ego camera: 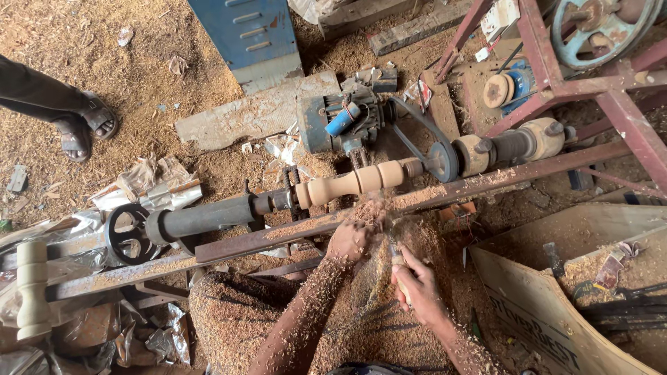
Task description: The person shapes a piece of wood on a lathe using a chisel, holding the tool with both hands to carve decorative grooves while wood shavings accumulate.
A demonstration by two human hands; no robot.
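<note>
Wood lathe on a rusty steel rail [486,182], floor deep in sawdust. Pale turned spindle [351,184] is mounted between the dark tailstock [208,215] at left and the belt pulley [443,161] at right, lying level above the rail.

Left hand [351,239] rests on the rail just below the spindle, fingers curled down over the front end of a chisel [396,253]; fingertips are buried in flying shavings, so the exact contact with the tool cannot be told. Right hand [413,281] is wrapped tight around the chisel's pale handle, nearer the body. Both forearms are coated in wood dust.

Cardboard box [535,305] at lower right, open, holds sawdust, a scrap of paper and dark tool shapes. Finished turned piece [31,288] stands upright at far left. Another person's sandalled feet [87,128] at upper left. Motor [344,121] behind the lathe.
</note>
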